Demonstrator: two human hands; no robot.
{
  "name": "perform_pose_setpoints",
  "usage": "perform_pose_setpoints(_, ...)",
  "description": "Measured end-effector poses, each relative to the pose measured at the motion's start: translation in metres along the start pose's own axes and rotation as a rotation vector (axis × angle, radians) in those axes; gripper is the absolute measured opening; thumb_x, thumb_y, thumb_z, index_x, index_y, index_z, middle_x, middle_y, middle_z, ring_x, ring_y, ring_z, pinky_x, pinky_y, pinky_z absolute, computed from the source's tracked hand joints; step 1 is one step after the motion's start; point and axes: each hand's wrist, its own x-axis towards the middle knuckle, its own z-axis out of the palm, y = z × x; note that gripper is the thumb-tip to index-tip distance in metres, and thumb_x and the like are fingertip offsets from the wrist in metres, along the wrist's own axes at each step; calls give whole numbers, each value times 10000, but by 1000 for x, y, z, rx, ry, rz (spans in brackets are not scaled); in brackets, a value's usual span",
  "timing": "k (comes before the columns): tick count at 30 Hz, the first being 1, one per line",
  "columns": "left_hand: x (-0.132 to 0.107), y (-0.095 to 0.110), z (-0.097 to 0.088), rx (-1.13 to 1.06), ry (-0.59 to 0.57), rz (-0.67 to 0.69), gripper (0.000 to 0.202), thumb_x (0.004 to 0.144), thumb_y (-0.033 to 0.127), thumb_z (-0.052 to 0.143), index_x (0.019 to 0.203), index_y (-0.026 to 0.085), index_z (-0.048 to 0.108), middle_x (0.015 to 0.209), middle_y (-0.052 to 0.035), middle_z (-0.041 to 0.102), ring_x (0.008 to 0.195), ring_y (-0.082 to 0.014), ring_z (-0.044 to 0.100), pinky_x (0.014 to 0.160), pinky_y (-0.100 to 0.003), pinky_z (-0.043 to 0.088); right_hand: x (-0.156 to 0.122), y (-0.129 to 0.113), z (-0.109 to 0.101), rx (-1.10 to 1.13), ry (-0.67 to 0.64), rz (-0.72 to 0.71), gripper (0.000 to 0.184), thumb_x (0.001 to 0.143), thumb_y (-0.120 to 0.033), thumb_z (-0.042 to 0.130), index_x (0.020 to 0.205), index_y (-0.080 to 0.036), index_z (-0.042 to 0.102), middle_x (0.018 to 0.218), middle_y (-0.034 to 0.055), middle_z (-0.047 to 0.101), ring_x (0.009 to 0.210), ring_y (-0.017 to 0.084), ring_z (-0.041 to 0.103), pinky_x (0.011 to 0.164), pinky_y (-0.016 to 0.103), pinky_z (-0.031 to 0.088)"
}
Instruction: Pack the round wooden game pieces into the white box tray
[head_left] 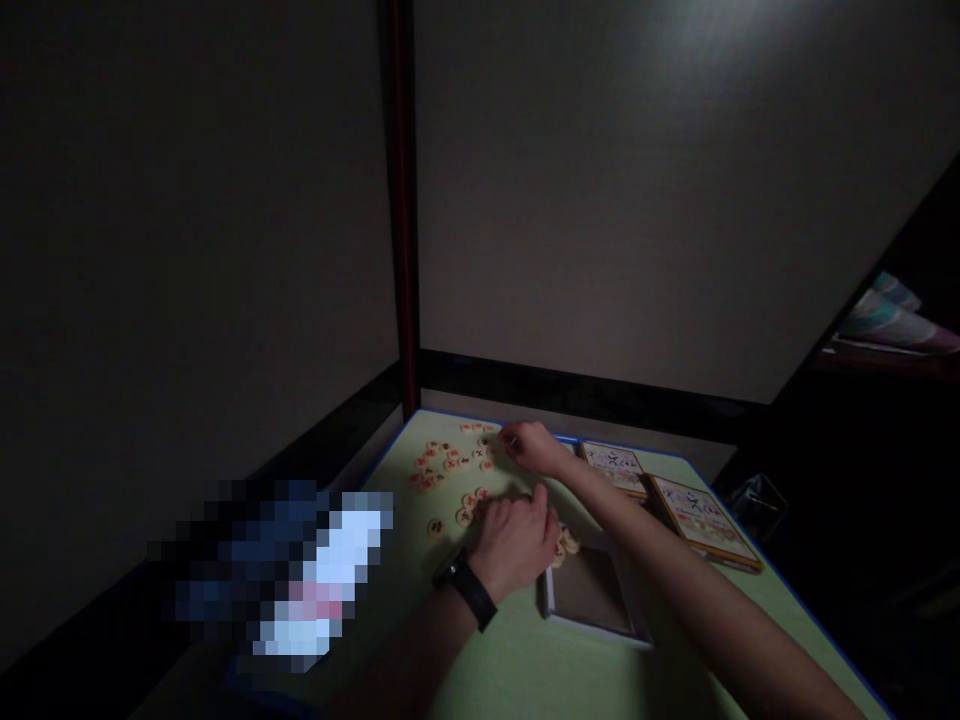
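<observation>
Round wooden Chinese chess pieces point(451, 463) with red and dark characters lie scattered over the left and far part of a green table point(510, 660). My left hand point(517, 540), with a dark watch on its wrist, is palm down low over the near pieces. Its fingers are apart, and some tips are hidden. Farther off, my right hand point(531, 448) has curled fingers at the right side of the far pieces; what they hold, if anything, cannot be made out. A shallow open box point(600, 635) lies beside my left hand, with a few pieces in its far left corner.
Two flat printed boxes, one farther point(611, 467) and one nearer point(705, 520), lie along the table's right side. A wall point(592, 220) stands behind the table, another on the left. A blurred-out bright patch point(330, 580) covers the left edge.
</observation>
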Motion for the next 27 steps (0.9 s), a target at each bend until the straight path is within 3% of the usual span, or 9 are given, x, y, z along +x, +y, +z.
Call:
perform_pose_setpoints(4, 2, -5, 3, 3, -20, -11, 353, 989, 286, 307, 1166, 115, 560, 868, -159, 732, 817, -283, 721, 745, -400, 544, 47, -15, 13, -54, -84, 2, 306, 820, -164, 618, 1100, -196, 738, 1130, 112, 742, 1040, 232, 685, 802, 228, 462)
perform_pose_setpoints(8, 4, -6, 5, -21, -84, -7, 340, 959, 266, 354, 1032, 98, 640, 912, -192, 728, 876, -321, 709, 777, -455, 541, 69, -22, 27, -114, -162, 33, 290, 782, -150, 647, 1047, -174, 762, 1066, 141, 755, 999, 263, 702, 776, 252, 487)
perform_pose_setpoints(13, 3, -5, 9, -47, -116, 19, 340, 945, 265, 393, 1005, 97, 682, 933, -194, 720, 938, -316, 690, 825, -455, 520, 82, -23, 30, -140, -205, -5, 316, 789, -79, 606, 1053, -160, 760, 1050, 140, 758, 961, 241, 710, 757, 233, 481)
perform_pose_setpoints(18, 4, -5, 8, -47, -188, 43, 337, 921, 232, 426, 990, 75, 716, 973, -218, 707, 995, -329, 660, 854, -459, 485, 94, -41, 27, -101, -163, -115, 295, 878, -132, 537, 1095, -158, 735, 1109, 126, 745, 1022, 203, 684, 793, 207, 452)
perform_pose_setpoints(27, 5, -7, 6, -81, -198, 94, 300, 850, 178, 480, 1003, 138, 734, 896, -196, 722, 948, -355, 637, 806, -482, 450, 99, -66, 39, -101, -187, -173, 277, 840, -165, 583, 1063, -154, 747, 1076, 118, 755, 963, 212, 696, 729, 210, 459)
